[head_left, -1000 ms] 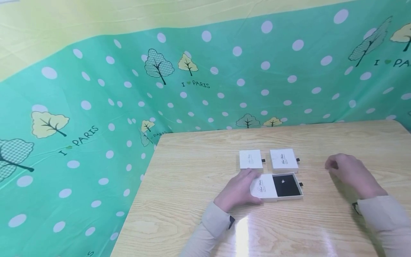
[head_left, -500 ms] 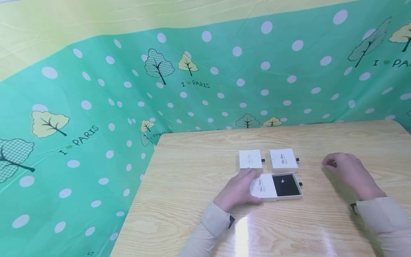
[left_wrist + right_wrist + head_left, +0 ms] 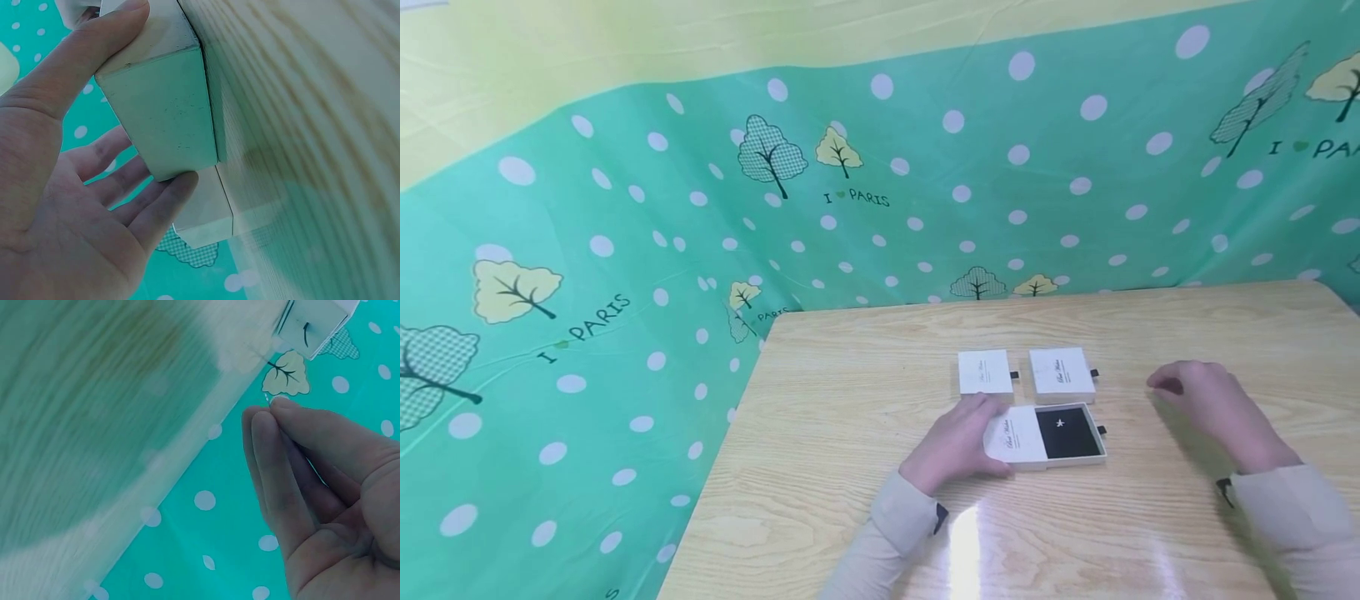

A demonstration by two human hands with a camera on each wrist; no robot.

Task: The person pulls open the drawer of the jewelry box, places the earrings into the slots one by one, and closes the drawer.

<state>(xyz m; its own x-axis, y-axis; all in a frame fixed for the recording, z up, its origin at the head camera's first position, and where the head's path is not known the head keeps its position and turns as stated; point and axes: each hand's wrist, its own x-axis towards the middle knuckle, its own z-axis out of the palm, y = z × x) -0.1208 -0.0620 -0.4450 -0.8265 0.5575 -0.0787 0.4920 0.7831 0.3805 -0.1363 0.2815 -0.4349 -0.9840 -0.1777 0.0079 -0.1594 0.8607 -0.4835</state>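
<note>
My left hand (image 3: 958,442) grips the closed end of a white drawer-style jewelry box (image 3: 1019,435), thumb on the near side and fingers at the far side. In the left wrist view, thumb and fingertips hold the box's end (image 3: 162,112). Its drawer is slid out to the right, showing a black pad (image 3: 1077,444) with a small silvery star (image 3: 1060,423) on it. My right hand (image 3: 1210,404) hovers over the table right of the box. In the right wrist view, its thumb and fingertips pinch a tiny thin bright piece (image 3: 267,400), mostly hidden by them.
Two more white boxes, one at the left (image 3: 985,371) and one at the right (image 3: 1062,373), lie behind the opened one, each with a black pull tab. The wooden table (image 3: 820,433) meets a green dotted cloth (image 3: 865,242) at the back and left.
My right hand has drifted slightly left toward the opened box. The left hand and the boxes have stayed in place.
</note>
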